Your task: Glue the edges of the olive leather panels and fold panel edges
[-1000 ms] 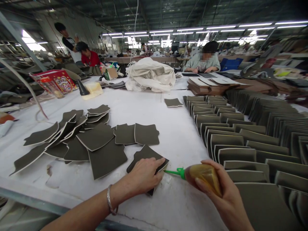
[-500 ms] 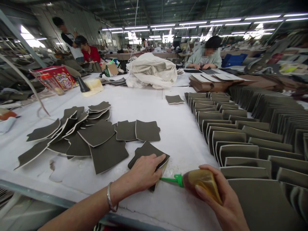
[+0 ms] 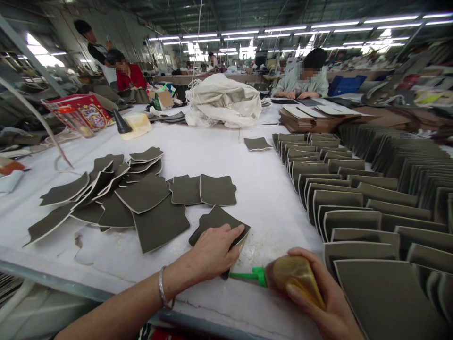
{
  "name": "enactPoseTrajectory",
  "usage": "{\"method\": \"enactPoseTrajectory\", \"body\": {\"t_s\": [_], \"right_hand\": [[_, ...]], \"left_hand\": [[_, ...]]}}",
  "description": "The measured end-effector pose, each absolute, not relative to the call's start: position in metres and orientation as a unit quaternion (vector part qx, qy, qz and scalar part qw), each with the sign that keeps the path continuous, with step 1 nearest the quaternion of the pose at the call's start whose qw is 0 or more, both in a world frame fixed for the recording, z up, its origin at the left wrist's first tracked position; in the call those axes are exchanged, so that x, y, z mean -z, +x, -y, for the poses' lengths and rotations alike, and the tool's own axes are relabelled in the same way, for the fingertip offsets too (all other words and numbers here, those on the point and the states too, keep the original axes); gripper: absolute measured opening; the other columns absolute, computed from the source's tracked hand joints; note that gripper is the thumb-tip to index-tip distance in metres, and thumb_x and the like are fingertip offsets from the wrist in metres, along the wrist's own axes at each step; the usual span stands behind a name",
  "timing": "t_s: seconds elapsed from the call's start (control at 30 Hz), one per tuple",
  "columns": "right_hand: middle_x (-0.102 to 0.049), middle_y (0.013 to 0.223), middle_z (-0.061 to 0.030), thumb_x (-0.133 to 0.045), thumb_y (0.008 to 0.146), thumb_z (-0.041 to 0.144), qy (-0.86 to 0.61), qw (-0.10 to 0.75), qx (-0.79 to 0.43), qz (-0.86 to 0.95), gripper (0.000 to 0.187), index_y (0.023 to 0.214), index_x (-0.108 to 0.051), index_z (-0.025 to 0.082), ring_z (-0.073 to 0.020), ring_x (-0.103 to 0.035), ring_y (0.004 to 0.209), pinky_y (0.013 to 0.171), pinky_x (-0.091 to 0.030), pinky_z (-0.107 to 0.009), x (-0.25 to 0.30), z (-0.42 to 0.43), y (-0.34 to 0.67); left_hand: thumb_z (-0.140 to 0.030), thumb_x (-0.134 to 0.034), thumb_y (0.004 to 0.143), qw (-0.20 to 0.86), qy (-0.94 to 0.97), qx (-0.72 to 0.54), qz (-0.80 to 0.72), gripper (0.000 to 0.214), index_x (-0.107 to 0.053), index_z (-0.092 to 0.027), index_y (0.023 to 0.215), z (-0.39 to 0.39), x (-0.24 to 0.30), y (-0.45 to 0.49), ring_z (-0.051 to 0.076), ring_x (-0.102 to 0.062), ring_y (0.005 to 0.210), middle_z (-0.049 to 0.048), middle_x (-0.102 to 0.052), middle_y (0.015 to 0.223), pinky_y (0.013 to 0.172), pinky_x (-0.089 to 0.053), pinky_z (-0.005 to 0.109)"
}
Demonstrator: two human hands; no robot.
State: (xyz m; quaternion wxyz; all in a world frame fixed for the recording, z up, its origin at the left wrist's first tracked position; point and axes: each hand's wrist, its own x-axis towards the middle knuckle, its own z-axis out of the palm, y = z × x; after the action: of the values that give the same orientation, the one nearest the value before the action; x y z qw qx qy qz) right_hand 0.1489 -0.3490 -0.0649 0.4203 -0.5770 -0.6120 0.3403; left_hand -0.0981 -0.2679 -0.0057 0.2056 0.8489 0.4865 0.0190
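My left hand (image 3: 212,252) lies on a small stack of dark grey cut pieces (image 3: 216,221) near the front of the white table (image 3: 262,198). Its fingers press the top piece down and lift its right edge a little. My right hand (image 3: 322,297) is wrapped round a squeeze bottle of amber glue (image 3: 293,278). The bottle's green nozzle (image 3: 247,276) points left, with its tip at the stack's lower edge beside my left fingers.
Loose grey pieces (image 3: 141,198) lie scattered to the left. Overlapping rows of grey pieces (image 3: 354,203) fill the right side. A white bag (image 3: 222,99), a red box (image 3: 81,112) and brown stacks (image 3: 311,118) stand further back. Other people work at the far tables.
The glue nozzle has slid down and to the left along the stack's right edge. My left hand has stayed pressed on the stack.
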Motion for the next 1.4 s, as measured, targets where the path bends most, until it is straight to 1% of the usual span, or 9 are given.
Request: {"method": "enactPoseTrajectory", "body": {"t_s": [0.13,0.3,0.53,0.73,0.9,0.97,1.1,1.27,1.4], "right_hand": [[-0.062,0.112,-0.0027,-0.069,0.079,0.044,-0.607,0.435,-0.288,0.600,0.046,0.119,-0.054,0.028,-0.0213,-0.065,0.095,0.081,-0.053,-0.022,0.066,0.348,0.150],[-0.062,0.108,-0.0007,-0.067,0.078,0.053,-0.596,0.436,-0.369,0.565,0.048,0.117,-0.054,0.029,-0.0215,-0.063,0.093,0.082,-0.051,-0.024,0.062,0.349,0.140],[-0.059,0.109,-0.0027,-0.071,0.072,0.053,-0.648,0.484,-0.259,0.529,0.055,0.118,-0.053,0.029,-0.0246,-0.060,0.093,0.081,-0.047,-0.031,0.063,0.331,0.148],[-0.060,0.108,-0.0017,-0.068,0.076,0.053,-0.610,0.452,-0.352,0.547,0.050,0.117,-0.054,0.029,-0.0224,-0.062,0.090,0.079,-0.048,-0.029,0.058,0.332,0.145],[-0.059,0.106,-0.0033,-0.070,0.074,0.054,-0.641,0.489,-0.262,0.529,0.053,0.117,-0.052,0.028,-0.0240,-0.060,0.090,0.079,-0.048,-0.033,0.058,0.322,0.152],[-0.058,0.108,-0.0036,-0.071,0.074,0.054,-0.642,0.484,-0.265,0.533,0.054,0.117,-0.052,0.028,-0.0247,-0.059,0.092,0.081,-0.048,-0.034,0.061,0.322,0.153],[-0.058,0.111,-0.0032,-0.069,0.076,0.054,-0.628,0.463,-0.314,0.541,0.052,0.118,-0.052,0.030,-0.0241,-0.060,0.094,0.082,-0.047,-0.034,0.064,0.325,0.154],[-0.059,0.104,-0.0031,-0.070,0.073,0.056,-0.650,0.489,-0.285,0.507,0.057,0.119,-0.051,0.029,-0.0231,-0.060,0.087,0.077,-0.048,-0.032,0.061,0.321,0.154],[-0.061,0.105,-0.0025,-0.068,0.075,0.056,-0.643,0.446,-0.326,0.530,0.054,0.119,-0.051,0.029,-0.0215,-0.062,0.086,0.076,-0.051,-0.027,0.067,0.334,0.153]], "left_hand": [[-0.022,-0.040,0.086,0.205,0.847,-0.021,-0.490,0.054,-0.045,-0.025,0.140,0.267,0.006,-0.098,0.028,-0.066,0.087,0.0067,-0.066,0.101,0.077,-0.050,0.038],[-0.022,-0.040,0.086,0.210,0.847,-0.016,-0.487,0.054,-0.045,-0.025,0.140,0.266,0.007,-0.098,0.029,-0.066,0.086,0.0066,-0.066,0.101,0.077,-0.051,0.041],[-0.020,-0.039,0.086,0.223,0.848,-0.024,-0.481,0.053,-0.048,-0.027,0.137,0.263,0.006,-0.098,0.028,-0.066,0.086,0.0059,-0.066,0.100,0.077,-0.051,0.039],[-0.019,-0.039,0.085,0.251,0.842,-0.031,-0.476,0.054,-0.048,-0.027,0.137,0.260,0.005,-0.100,0.027,-0.065,0.088,0.0054,-0.065,0.098,0.077,-0.049,0.037],[-0.019,-0.038,0.085,0.258,0.838,-0.028,-0.479,0.053,-0.050,-0.028,0.136,0.259,0.006,-0.099,0.027,-0.065,0.088,0.0052,-0.065,0.098,0.077,-0.048,0.037],[-0.019,-0.038,0.085,0.260,0.839,-0.027,-0.477,0.053,-0.051,-0.028,0.135,0.259,0.007,-0.099,0.027,-0.065,0.086,0.0053,-0.065,0.098,0.077,-0.048,0.037],[-0.020,-0.039,0.084,0.262,0.838,-0.031,-0.477,0.054,-0.050,-0.027,0.136,0.259,0.008,-0.099,0.028,-0.065,0.087,0.0058,-0.065,0.099,0.077,-0.049,0.038],[-0.021,-0.038,0.085,0.267,0.838,-0.034,-0.476,0.053,-0.049,-0.028,0.136,0.259,0.008,-0.099,0.027,-0.065,0.087,0.0056,-0.064,0.101,0.078,-0.049,0.038],[-0.020,-0.039,0.084,0.272,0.834,-0.036,-0.479,0.055,-0.048,-0.026,0.138,0.259,0.009,-0.100,0.027,-0.065,0.087,0.0057,-0.064,0.100,0.078,-0.049,0.039]]}}
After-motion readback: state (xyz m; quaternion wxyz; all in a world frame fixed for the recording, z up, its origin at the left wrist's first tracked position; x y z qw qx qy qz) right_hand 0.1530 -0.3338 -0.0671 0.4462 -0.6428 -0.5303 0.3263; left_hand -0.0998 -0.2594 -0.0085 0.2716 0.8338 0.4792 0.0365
